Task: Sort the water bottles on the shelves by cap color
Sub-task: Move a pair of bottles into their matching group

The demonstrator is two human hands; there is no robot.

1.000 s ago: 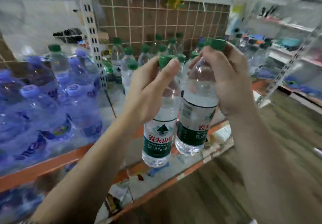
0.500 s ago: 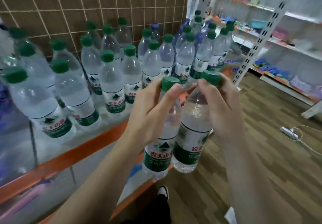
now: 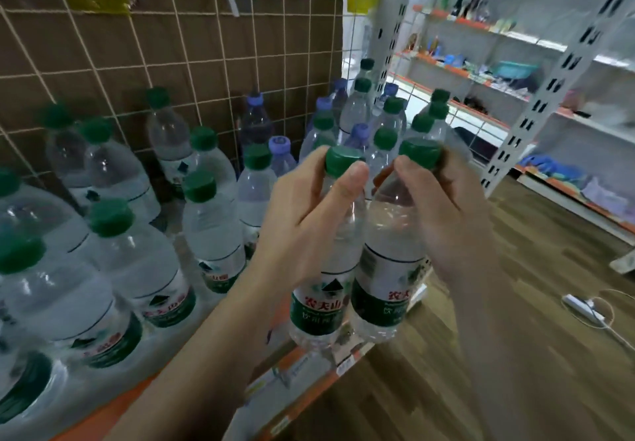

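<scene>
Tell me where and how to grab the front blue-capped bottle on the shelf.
Grip the blue-capped bottle by its neck, just under the cap, coming down from above. It stands upright, hemmed in by green-capped bottles, so only its top is exposed.

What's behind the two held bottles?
Green-capped bottles and a few blue-capped bottles stand on the shelf. The left hand, right hand and held bottles cover those directly behind.

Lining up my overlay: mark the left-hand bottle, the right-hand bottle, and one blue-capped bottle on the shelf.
left-hand bottle (image 3: 318,313), head view, on its green label.
right-hand bottle (image 3: 378,310), head view, on its green label.
blue-capped bottle (image 3: 280,145), head view, on its blue cap.
</scene>
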